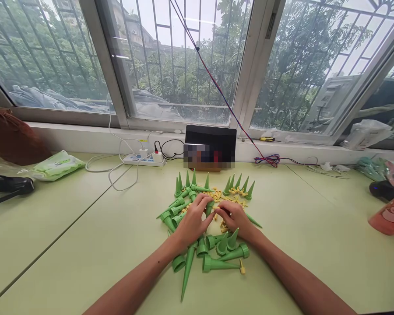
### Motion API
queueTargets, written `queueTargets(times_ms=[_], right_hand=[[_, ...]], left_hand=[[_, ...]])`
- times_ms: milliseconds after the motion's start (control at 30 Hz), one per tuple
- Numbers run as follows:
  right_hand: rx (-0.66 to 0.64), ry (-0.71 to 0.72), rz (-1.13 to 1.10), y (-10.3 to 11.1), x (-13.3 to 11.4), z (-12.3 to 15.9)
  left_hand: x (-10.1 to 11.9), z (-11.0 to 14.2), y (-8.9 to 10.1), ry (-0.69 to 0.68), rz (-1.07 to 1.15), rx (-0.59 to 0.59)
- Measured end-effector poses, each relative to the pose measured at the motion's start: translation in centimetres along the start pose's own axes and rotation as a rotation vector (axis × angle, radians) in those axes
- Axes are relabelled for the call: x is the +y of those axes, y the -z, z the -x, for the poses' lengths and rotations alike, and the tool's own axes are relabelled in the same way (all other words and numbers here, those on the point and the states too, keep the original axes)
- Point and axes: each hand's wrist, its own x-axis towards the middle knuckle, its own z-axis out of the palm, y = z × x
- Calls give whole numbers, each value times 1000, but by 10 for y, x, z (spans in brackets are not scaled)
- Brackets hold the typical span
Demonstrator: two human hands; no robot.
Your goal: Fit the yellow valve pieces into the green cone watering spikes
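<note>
My left hand (193, 218) is closed around a green plastic watering spike (209, 207), its wide end up. Close beside it, the fingers of my right hand (235, 218) pinch a small yellow valve piece (216, 208) at the spike's side; whether it sits in the spike I cannot tell. Loose green spikes (188, 269) lie around and in front of both hands. Beyond the hands, several spikes (238, 181) stand point up, with small yellow pieces (216, 194) heaped between them. One yellow piece (242, 267) lies by the tip of a spike near the front.
At the back of the green table (298, 262) stands a dark screen (213, 140). A white power strip (144, 160) with cables is left of it, a wipes packet (57, 165) further left. On the right are bundled wires (267, 160) and a red cup (390, 213).
</note>
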Motion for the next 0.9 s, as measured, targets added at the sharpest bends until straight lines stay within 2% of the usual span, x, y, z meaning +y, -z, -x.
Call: queueTargets(times_ms=[900], right_hand=[[-41,-10,-53,-1,5,2]], left_hand=[[2,1,0,7,14,-27]])
